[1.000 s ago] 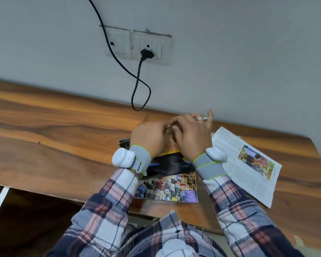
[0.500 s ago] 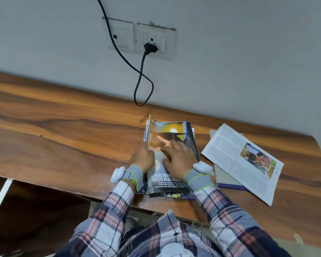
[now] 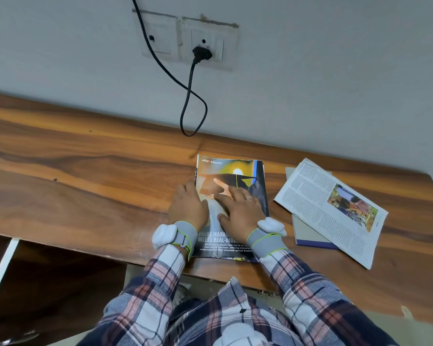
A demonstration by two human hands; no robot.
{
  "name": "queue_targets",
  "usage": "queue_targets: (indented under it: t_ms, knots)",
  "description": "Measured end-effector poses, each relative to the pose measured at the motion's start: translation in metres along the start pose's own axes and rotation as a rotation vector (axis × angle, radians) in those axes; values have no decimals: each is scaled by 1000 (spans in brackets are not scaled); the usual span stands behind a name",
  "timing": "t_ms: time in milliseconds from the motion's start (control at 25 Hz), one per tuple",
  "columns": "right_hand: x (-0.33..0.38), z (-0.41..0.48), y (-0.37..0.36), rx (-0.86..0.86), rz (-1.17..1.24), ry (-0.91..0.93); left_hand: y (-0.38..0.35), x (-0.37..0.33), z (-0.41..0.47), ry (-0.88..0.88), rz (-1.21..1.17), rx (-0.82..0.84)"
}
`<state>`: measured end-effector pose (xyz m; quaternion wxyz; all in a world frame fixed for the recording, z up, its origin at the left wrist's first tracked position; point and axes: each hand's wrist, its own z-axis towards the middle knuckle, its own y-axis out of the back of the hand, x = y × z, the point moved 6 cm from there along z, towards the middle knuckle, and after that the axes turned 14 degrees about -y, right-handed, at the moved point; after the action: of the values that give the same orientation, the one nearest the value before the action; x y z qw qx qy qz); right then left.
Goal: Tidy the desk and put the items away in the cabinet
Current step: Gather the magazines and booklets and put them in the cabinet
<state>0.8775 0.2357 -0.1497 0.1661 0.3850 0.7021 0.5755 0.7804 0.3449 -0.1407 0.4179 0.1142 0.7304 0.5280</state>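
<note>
Plaid flannel sleeves (image 3: 160,283) reach forward from the bottom of the view, each ending in a grey wristband (image 3: 185,236) with a white module. Low on the left, under the desk's front edge, a dark wood-lined compartment (image 3: 48,283) stands open, probably the cabinet meant to take the items. Just past the wristbands the closed magazine (image 3: 235,171) lies flat on the wooden desk (image 3: 85,183), its near edge at the desk's front edge. Both hands are on it, seemingly to flatten it and square it up for lifting. The right hand (image 3: 240,211) lies palm down on the cover with its fingers straight and spread, pressing and grasping nothing. The left hand (image 3: 188,208) sits against the spine edge, back up and fingers bent downward. Whether they hook under that edge or only brace it cannot be told. To the right and well apart, a second magazine (image 3: 330,211) lies open and skewed across a thin blue-edged book (image 3: 308,236), both not yet gathered, so the tidying looks far from done. Farthest back, a black cable (image 3: 193,108) loops down the grey wall from a plug in the socket plate (image 3: 205,43).
</note>
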Motion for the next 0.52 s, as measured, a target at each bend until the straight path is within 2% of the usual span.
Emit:
queue_targets:
  t_ms: [240, 440, 520]
  knots:
    - [-3, -2, 1, -8, 41, -33, 1, 8, 5, 26, -41, 9]
    - [-46, -5, 19, -122, 87, -315, 3, 2, 3, 30, -86, -49]
    - [-57, -7, 23, -119, 126, -355, 6, 0, 2, 15, -72, -67]
